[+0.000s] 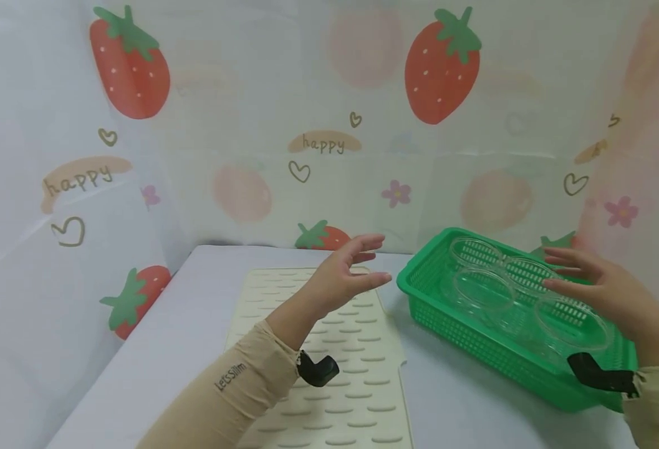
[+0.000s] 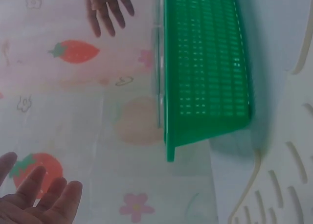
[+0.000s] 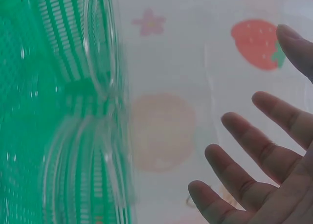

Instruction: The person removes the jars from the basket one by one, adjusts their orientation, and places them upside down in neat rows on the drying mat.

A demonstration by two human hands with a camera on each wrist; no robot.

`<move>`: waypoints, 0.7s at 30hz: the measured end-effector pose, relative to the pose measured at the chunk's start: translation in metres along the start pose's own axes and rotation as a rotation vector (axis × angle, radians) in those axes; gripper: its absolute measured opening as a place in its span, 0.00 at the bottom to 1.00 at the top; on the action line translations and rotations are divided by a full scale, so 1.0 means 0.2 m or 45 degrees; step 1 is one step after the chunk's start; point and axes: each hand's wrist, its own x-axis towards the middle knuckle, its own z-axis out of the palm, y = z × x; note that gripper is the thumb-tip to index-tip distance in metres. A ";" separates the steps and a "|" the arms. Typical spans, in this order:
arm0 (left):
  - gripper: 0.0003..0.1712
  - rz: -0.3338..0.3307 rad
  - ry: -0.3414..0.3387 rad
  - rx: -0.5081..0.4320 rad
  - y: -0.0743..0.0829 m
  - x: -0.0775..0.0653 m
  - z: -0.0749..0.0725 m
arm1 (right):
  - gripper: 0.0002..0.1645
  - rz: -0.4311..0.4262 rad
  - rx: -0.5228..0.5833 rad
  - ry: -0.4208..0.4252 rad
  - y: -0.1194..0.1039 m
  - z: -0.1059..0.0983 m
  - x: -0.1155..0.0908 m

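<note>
In the head view a green plastic basket (image 1: 475, 346) stands at the right of the table, with several clear round containers (image 1: 483, 290) inside it. My right hand (image 1: 604, 284) hovers above the basket's right part, fingers spread and holding nothing. Its spread fingers also show in the right wrist view, beside the clear rims. My left hand (image 1: 343, 274) is raised over a cream slotted mat (image 1: 357, 374), left of the basket, and it too holds nothing. The left wrist view shows the basket's mesh side, with the left fingertips apart from it.
The mat lies flat on a white-covered table (image 1: 155, 349). Behind and at both sides hangs a pale curtain (image 1: 329, 81) printed with strawberries, hearts and flowers. A black strap mount (image 1: 318, 369) sits on the left wrist, another (image 1: 601, 374) on the right.
</note>
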 end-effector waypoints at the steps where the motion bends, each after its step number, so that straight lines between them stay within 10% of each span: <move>1: 0.35 0.013 -0.006 -0.005 -0.02 0.02 0.02 | 0.35 0.008 0.003 0.002 0.01 -0.01 -0.01; 21: 0.36 0.068 -0.135 -0.016 -0.12 0.12 0.30 | 0.46 0.242 0.158 -0.119 0.29 -0.01 -0.06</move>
